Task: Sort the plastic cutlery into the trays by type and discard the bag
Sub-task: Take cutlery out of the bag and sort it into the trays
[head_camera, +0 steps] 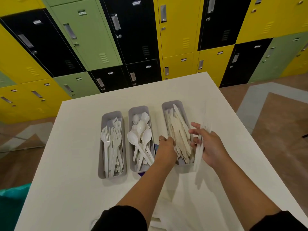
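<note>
My right hand (210, 145) grips a blurred fork bundle (200, 147), lower right, beside the knife tray (172, 104) | my left hand (166, 148) reaches among the knives (180, 135), grip unclear | forks belong in the left tray (106, 115) | bag unseen.

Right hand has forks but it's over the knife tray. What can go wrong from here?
1. The right hand holds blurred forks beside the knife tray; dropped here, they likely mix with the knives.
2. The left hand is at the heaped knives and may knock some out.
3. The spoon tray is piled high; a bump could spill it.
</note>
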`<action>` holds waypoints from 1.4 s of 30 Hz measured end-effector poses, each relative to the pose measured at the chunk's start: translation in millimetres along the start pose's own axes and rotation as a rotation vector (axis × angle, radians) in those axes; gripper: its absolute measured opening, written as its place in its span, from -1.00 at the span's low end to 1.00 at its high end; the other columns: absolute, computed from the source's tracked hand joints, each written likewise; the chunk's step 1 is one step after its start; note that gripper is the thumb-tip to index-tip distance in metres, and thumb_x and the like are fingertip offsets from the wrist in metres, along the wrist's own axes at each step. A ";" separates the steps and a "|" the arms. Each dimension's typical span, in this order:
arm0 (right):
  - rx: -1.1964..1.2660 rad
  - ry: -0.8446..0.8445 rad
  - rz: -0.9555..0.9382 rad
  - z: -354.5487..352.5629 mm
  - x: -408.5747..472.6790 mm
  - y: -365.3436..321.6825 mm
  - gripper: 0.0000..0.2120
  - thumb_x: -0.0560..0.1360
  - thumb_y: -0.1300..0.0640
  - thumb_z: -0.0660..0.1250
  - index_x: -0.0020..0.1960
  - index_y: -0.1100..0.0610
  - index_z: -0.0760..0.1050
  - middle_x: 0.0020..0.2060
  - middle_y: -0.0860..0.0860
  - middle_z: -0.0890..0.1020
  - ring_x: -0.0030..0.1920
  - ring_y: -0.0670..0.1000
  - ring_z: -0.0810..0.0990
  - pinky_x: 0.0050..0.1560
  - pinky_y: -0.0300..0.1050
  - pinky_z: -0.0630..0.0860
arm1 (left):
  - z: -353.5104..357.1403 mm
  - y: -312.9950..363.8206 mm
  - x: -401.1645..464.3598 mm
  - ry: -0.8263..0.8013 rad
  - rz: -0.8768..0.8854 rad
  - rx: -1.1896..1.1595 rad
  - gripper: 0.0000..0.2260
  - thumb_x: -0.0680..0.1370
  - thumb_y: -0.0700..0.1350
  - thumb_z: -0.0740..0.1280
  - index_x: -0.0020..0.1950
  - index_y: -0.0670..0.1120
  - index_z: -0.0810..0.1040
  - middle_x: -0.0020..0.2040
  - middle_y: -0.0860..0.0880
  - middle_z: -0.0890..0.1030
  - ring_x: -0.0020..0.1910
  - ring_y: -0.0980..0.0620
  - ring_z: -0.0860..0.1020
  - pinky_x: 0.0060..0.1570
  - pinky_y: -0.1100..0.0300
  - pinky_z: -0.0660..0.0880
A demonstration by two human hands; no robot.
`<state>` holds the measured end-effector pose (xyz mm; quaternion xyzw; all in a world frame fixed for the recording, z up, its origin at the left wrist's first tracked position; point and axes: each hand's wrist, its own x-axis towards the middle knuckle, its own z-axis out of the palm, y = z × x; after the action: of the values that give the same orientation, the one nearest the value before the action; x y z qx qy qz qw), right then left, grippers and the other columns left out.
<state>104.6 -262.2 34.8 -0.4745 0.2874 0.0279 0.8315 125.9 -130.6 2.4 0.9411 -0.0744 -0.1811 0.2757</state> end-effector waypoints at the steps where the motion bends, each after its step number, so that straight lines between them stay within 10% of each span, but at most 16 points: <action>1: -0.010 -0.005 0.014 1.4 -0.8 1.1 -0.72 0.56 0.26 0.16 0.22 0.16 0.50 -0.24 0.02 0.57 -0.55 -0.15 0.34 -0.45 -0.29 0.45 | -1.2 -2.9 0.6 0.002 0.002 0.003 -0.71 0.50 -0.41 0.18 0.19 -0.22 0.44 0.20 -0.14 0.34 -0.25 0.01 0.38 -0.19 0.28 0.32; 9: -0.021 -0.122 0.091 14.3 -10.7 8.6 -0.72 0.54 0.29 0.13 0.19 0.20 0.51 -0.30 0.03 0.53 -0.55 -0.12 0.26 -0.52 -0.26 0.33 | -8.1 -8.7 -1.7 0.178 0.059 -0.164 -0.80 0.57 -0.30 0.13 0.16 -0.20 0.43 0.11 -0.03 0.36 -0.15 0.03 0.39 -0.29 0.47 0.35; 15: -0.137 -0.310 0.130 23.5 -25.6 14.2 -0.74 0.55 0.30 0.10 0.06 0.21 0.55 -0.36 0.03 0.54 -0.53 -0.10 0.23 -0.50 -0.25 0.30 | -41.4 14.0 -8.4 0.093 -0.060 -0.798 -0.71 0.61 0.02 0.15 0.14 -0.17 0.50 -0.09 -0.05 0.64 -0.02 -0.02 0.60 0.10 0.09 0.50; 24: -0.099 -0.459 0.274 43.3 -42.2 33.3 -0.72 0.60 0.22 0.08 0.21 0.27 0.45 -0.51 -0.04 0.31 -0.57 -0.15 0.20 -0.54 -0.31 0.23 | -69.0 -6.8 -22.8 0.077 -0.067 -1.092 -0.86 0.60 -0.27 0.21 0.03 -0.27 0.54 -0.22 -0.10 0.63 -0.38 0.17 0.64 -0.37 0.32 0.58; 32: -0.234 -0.241 0.284 58.0 -43.5 55.8 -0.75 0.61 0.13 0.13 0.11 0.23 0.51 -0.45 -0.01 0.36 -0.57 -0.12 0.22 -0.51 -0.26 0.23 | -108.5 -56.0 -23.7 0.557 -0.086 -0.939 -0.75 0.62 -0.26 0.09 -0.17 -0.11 0.49 -0.33 -0.01 0.47 -0.43 0.07 0.42 -0.28 0.16 0.44; 42: 0.222 -0.331 0.237 103.8 -30.2 61.6 -0.70 0.61 0.30 0.01 0.14 0.22 0.50 -0.05 0.10 0.71 -0.03 -0.02 0.69 -0.02 -0.19 0.62 | -95.0 -69.3 -37.1 -0.086 -0.284 -0.893 -0.65 0.61 0.09 0.12 -0.01 -0.13 0.57 -0.33 0.01 0.46 -0.39 0.09 0.34 -0.36 0.26 0.31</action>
<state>106.7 -138.0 42.3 -0.3319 0.2023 0.1708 0.9054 130.7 -17.0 50.0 0.7229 0.1290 -0.2703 0.6227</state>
